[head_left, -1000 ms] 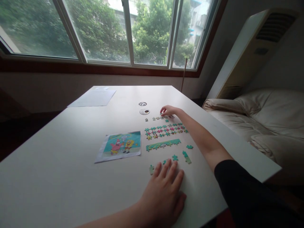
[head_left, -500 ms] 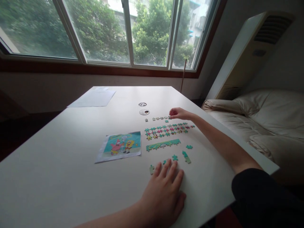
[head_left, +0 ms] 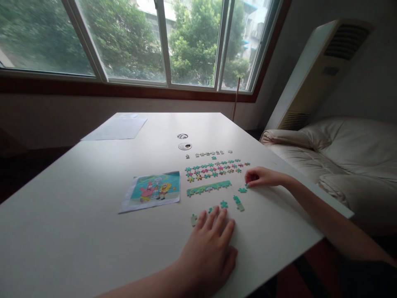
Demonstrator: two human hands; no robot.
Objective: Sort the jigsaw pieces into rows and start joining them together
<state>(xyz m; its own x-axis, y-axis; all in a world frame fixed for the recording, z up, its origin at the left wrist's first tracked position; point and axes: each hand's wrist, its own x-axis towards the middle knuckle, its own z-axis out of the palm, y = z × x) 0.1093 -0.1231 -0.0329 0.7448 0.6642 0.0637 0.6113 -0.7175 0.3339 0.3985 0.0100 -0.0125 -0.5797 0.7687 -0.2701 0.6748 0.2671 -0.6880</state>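
Note:
My left hand (head_left: 208,246) lies flat on the white table, fingers spread, beside a few loose pieces; its fingertips partly cover a teal piece (head_left: 210,210). A pale green piece (head_left: 194,219) sits left of the fingertips, and another teal piece (head_left: 223,204) lies just beyond them. My right hand (head_left: 263,176) pinches a small teal puzzle piece (head_left: 247,185), mostly hidden by the fingers. Right by it lies a loose teal piece (head_left: 242,190). Nearer is a joined group of pieces (head_left: 238,203). A joined puzzle strip (head_left: 209,188) lies between the hands and several rows of loose pieces (head_left: 214,168).
A printed cartoon picture (head_left: 155,188) lies left of the pieces. Farther off are a row of pale pieces (head_left: 209,154), two round inset discs (head_left: 185,146) and a paper sheet (head_left: 114,128). A sofa (head_left: 297,145) stands beyond the table's right edge.
My right hand has come back from the far pale row toward me, now with a teal piece in its fingers. A pale piece shows where it was. My left hand stays in place.

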